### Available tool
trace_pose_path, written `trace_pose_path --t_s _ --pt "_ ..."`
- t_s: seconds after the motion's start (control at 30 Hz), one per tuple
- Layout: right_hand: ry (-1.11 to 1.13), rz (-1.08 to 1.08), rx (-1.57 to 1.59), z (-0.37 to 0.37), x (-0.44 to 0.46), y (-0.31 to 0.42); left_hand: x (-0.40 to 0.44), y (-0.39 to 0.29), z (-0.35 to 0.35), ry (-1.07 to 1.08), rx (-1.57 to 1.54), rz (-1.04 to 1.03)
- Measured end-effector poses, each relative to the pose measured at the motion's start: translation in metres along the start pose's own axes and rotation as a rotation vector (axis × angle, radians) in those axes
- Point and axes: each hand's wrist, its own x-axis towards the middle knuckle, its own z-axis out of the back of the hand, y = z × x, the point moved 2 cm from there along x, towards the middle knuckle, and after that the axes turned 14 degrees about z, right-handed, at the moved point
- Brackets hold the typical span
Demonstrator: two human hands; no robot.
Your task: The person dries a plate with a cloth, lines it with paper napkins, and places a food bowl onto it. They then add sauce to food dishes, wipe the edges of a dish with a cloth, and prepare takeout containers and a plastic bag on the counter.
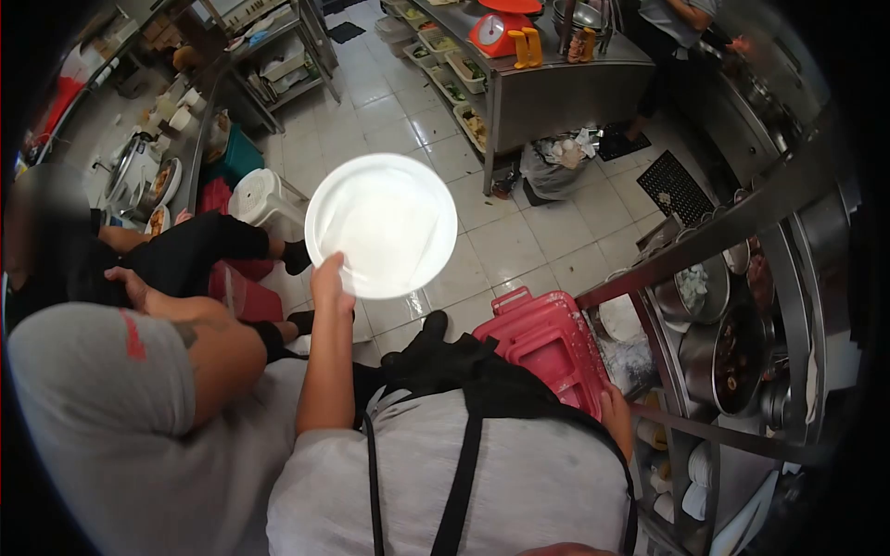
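Observation:
My left hand (329, 283) grips the near edge of a round white plate (436, 218), thumb on top, holding it out over the tiled floor. A paler squarish patch shows on the plate; I cannot tell whether it is paper or a reflection. Down at my right side, my right hand (616, 417) is closed on the edge of a red plastic lid (552, 347). White powder speckles this lid, which has a handle at its far end. Part of my right hand's fingers is hidden.
A co-worker in a grey shirt (102, 371) stands close on my left; another person (204, 246) in black is beyond. A white stool (260, 196) stands past them. Metal shelving with a pot of dark food (732, 357) lines my right. Ahead is a steel counter (575, 97) with an orange scale (496, 32).

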Motion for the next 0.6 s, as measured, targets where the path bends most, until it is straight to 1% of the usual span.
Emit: trace_pose_path --t_s 0.03,0.13,0.23,0.27,0.3,0.37,0.47,0.5,0.57,0.6 --pt "-0.018 -0.008 -0.021 -0.001 -0.001 -0.001 0.015 -0.006 -0.014 0.021 -0.011 -0.002" --pt "-0.032 -0.160 0.039 -0.010 0.005 0.010 0.049 -0.027 -0.052 0.065 -0.033 -0.014" --pt "-0.079 -0.163 0.153 -0.029 0.028 0.009 0.083 -0.054 -0.077 0.072 -0.052 -0.017" --pt "-0.045 -0.223 0.128 -0.036 0.042 0.012 0.097 -0.064 -0.081 0.078 -0.065 -0.025" --pt "0.009 -0.295 0.010 -0.039 0.060 0.026 0.112 -0.074 -0.085 0.082 -0.081 -0.037" --pt "-0.074 -0.181 0.087 -0.062 0.096 0.022 0.146 -0.095 -0.086 0.039 -0.102 -0.049" --pt "0.025 -0.170 0.206 -0.096 0.177 0.019 0.201 -0.132 -0.076 0.012 -0.141 -0.116" --pt "0.059 -0.055 0.208 -0.107 0.211 0.029 0.217 -0.145 -0.071 0.000 -0.150 -0.139" --pt "0.159 0.031 0.174 -0.134 0.287 0.024 0.238 -0.171 -0.058 -0.052 -0.163 -0.183" --pt "0.191 0.070 0.112 -0.144 0.328 0.046 0.250 -0.184 -0.047 -0.085 -0.168 -0.200"
